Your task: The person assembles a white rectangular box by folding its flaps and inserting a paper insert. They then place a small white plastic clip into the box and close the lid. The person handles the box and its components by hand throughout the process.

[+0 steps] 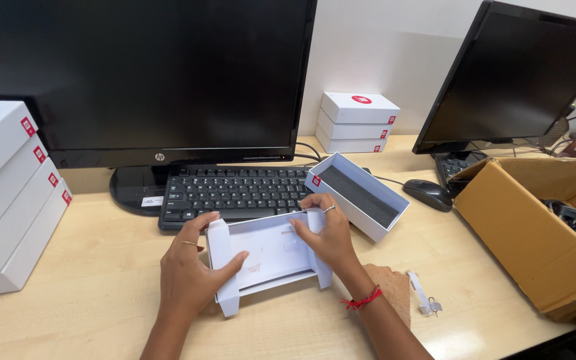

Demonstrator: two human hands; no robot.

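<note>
Both forearms come in from the near edge, and the two hands meet on a flat white cardboard insert (268, 257) with upturned end flaps, lying on the worktop (88, 267) just in front of the keyboard (235, 193). Her left hand (191, 277) grips the left flap, thumb laid across the panel, which pins that end down; the right hand (328, 233), a red thread at the wrist, curls over the far right corner and pinches the flap upright. Held at both ends, the insert stays square while it is handled.

Just beyond it sits an open white box (358, 193) lined with dark foam, angled toward her and within easy reach. A small key-like piece on a white strip (425, 299) lies off to the right.

Pale wood runs under two dark monitors (141, 73), a mouse (428, 193), stacks of white boxes (8, 193) and an open carton of cables (535, 227), against a plain cream wall.
</note>
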